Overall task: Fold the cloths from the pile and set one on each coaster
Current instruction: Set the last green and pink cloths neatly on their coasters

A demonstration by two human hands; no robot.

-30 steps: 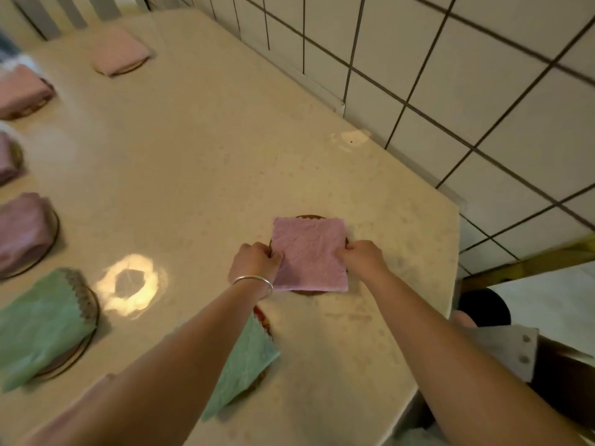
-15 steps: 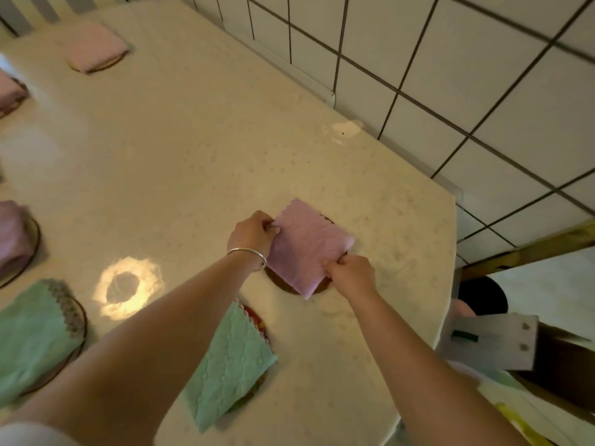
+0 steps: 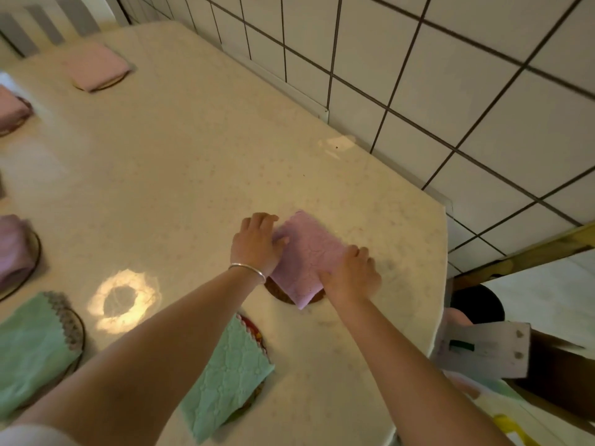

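A folded pink cloth [image 3: 306, 255] lies turned like a diamond on a round brown coaster [image 3: 279, 292] near the table's right end. My left hand [image 3: 257, 243], with a silver bangle at the wrist, holds the cloth's left edge with curled fingers. At the cloth's right edge my right hand [image 3: 351, 273] grips it the same way. A folded green cloth [image 3: 228, 378] covers a red-rimmed coaster [image 3: 254, 329] just below my left forearm. No pile of unfolded cloths is in view.
On the cream table [image 3: 167, 175], more coasters along the left carry folded cloths: a green one [image 3: 29, 352], pink ones [image 3: 13, 249] [image 3: 9, 109] [image 3: 95, 66]. A tiled wall [image 3: 418, 91] borders the far side. A white box [image 3: 483, 349] sits beyond the table's right edge.
Both hands have turned the pink cloth on its coaster, from square to the table edge to a diamond angle. The view has shifted a little.
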